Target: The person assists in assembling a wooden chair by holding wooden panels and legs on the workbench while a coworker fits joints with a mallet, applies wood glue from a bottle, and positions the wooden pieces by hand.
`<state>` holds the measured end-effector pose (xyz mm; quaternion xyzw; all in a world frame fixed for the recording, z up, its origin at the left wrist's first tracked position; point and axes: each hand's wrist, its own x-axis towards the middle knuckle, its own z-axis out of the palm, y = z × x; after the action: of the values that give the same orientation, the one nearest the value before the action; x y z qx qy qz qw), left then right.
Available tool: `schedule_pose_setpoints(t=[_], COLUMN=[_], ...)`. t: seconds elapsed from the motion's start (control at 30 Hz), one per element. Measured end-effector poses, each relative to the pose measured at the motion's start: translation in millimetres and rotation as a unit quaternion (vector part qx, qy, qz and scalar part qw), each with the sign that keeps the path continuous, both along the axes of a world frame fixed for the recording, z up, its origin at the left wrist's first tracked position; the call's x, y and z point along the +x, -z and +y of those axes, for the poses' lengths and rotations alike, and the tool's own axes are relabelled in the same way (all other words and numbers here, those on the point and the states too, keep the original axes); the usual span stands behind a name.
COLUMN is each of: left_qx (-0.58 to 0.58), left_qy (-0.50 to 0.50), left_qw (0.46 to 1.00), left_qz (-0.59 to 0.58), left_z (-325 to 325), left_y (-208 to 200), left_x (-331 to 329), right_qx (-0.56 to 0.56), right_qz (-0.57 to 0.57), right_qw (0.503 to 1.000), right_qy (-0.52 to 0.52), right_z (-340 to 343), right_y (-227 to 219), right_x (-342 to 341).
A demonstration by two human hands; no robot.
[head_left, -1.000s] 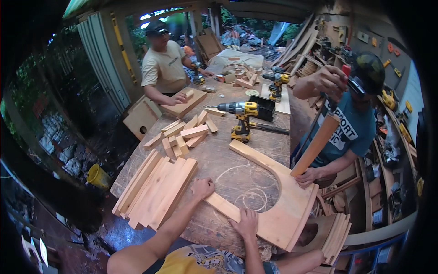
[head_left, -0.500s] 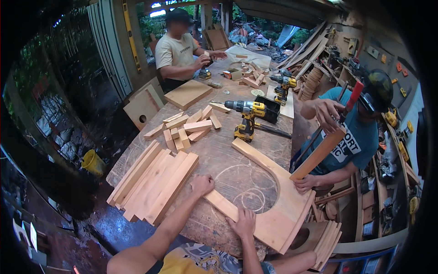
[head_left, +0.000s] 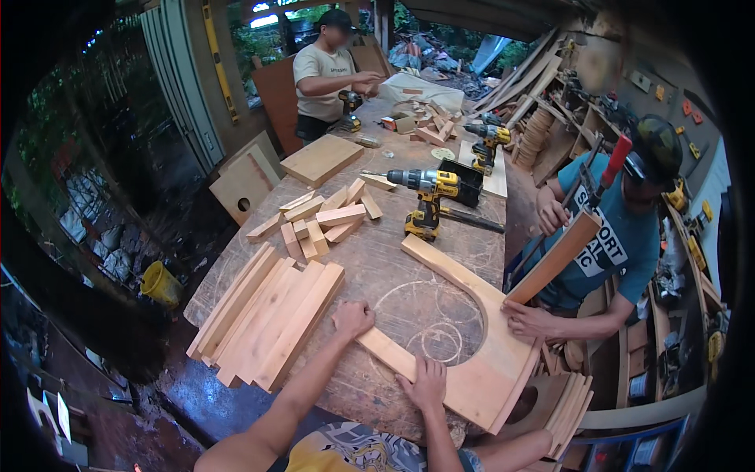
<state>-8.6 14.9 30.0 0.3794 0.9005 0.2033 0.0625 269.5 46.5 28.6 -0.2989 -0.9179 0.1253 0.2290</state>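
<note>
A U-shaped wooden panel point(head_left: 481, 376) lies on the worn worktable, its curved cutout facing left. My left hand point(head_left: 354, 319) is closed around the end of its nearer leg. Farther along the same leg, my right hand point(head_left: 427, 384) grips the board with its fingers over the edge. Across the panel, a co-worker's hand point(head_left: 528, 321) rests at the foot of a wooden board point(head_left: 552, 258) standing tilted on the panel's far edge. That person's other hand point(head_left: 552, 214) holds a bar clamp point(head_left: 609, 164) with a red handle beside the board's top.
Planks point(head_left: 271, 315) lie stacked left of my left arm. Beyond them are short wood blocks point(head_left: 326, 220), a square board point(head_left: 322, 160) and a yellow drill point(head_left: 427, 200) beside a black case point(head_left: 462, 182). Another person point(head_left: 326, 75) stands at the table's far left, near a drill.
The co-worker's upper hand has moved lower along the clamp, off its top. The far person has straightened up and shifted right. My hands keep their hold on the panel.
</note>
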Motion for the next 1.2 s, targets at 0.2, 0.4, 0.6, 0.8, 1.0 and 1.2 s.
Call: schedule_pose_setpoints(t=[0.2,0.4,0.6,0.8,1.0,1.2], left_qx=[0.000,0.010,-0.002,-0.008,0.032,0.058], left_qy=[0.001,-0.006,-0.004,-0.021,0.026,0.046], left_qw=[1.000,1.000,1.000,1.000,0.999,0.997], left_qz=[-0.006,-0.008,-0.001,-0.013,0.025,0.035], left_z=[1.9,2.2,-1.5,-2.0,1.6,2.4], left_y=[-0.6,3.2,4.6,4.0,10.5,22.0], left_x=[-4.5,-1.2,-5.1,0.4,-7.0,-13.1], right_qx=[-0.005,0.000,0.005,-0.001,0.008,0.001], right_qz=[0.002,-0.001,0.010,-0.003,0.003,-0.001], right_qw=[1.000,1.000,1.000,1.000,1.000,1.000], right_qy=[0.001,0.003,0.002,0.000,0.006,0.003], right_z=[1.7,1.6,-1.3,-2.5,3.1,2.1], right_y=[-3.0,-2.2,-1.3,-0.9,0.1,-3.6], right_x=[-1.5,-1.0,-2.5,-0.3,-3.9,-3.6])
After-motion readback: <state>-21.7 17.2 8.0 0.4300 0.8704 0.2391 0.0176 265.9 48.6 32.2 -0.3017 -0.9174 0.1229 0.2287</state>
